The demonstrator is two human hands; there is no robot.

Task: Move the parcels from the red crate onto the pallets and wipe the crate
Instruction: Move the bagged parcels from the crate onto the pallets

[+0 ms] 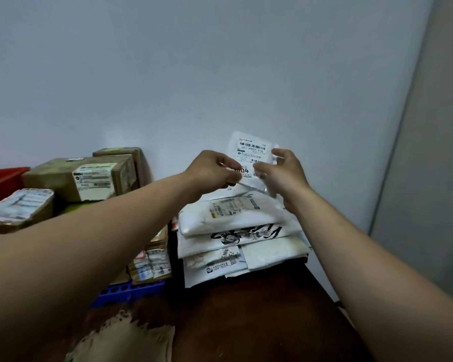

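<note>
A small white parcel bag with a barcode label stands upright against the wall, above a stack of white mailer parcels. My left hand pinches its lower left edge. My right hand holds its right side, fingers curled around the edge. A corner of the red crate shows at the far left, behind brown cardboard parcels. Part of a blue pallet shows under the cardboard boxes.
A taped box sits at the left edge. More labelled boxes stand between the two stacks. A brown parcel surface fills the foreground. The white wall runs behind; a grey panel closes the right side.
</note>
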